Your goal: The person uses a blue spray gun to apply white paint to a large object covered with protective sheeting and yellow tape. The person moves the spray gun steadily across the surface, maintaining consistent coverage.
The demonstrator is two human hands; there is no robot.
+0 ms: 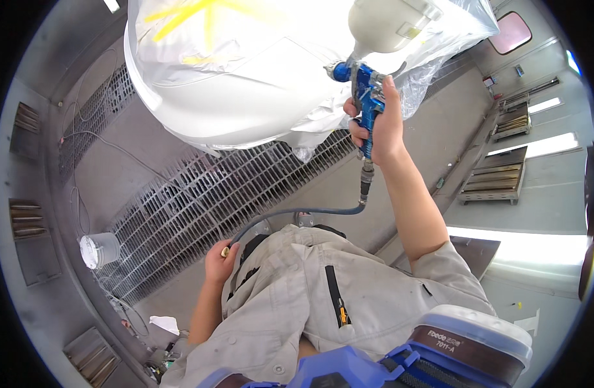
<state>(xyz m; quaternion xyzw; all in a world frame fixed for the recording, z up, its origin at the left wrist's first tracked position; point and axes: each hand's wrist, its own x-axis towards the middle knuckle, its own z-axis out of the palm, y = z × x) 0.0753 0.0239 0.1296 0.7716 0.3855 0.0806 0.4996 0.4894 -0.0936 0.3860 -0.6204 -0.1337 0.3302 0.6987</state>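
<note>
My right hand [388, 126] is wrapped round the handle of a blue spray gun [361, 84], raised in front of a white vehicle body [238, 119]. A large pale paint cup [382, 27] sits on top of the gun, and its nozzle points left. From the base of the handle a dark air hose [290, 211] curves down and left to my waist. There my left hand [222, 264] is closed on the hose, with a small brass-coloured piece showing at the fingers. Clear plastic sheeting [455, 32] covers part of the body, which also bears yellow streaks [209, 16].
A metal floor grating [200, 194] runs under the vehicle. A white bucket [99, 250] stands at the left, near a thin hose [125, 152] trailing across the floor. Louvred vents [497, 174] line the walls. Part of a blue-and-grey respirator [471, 343] fills the bottom edge.
</note>
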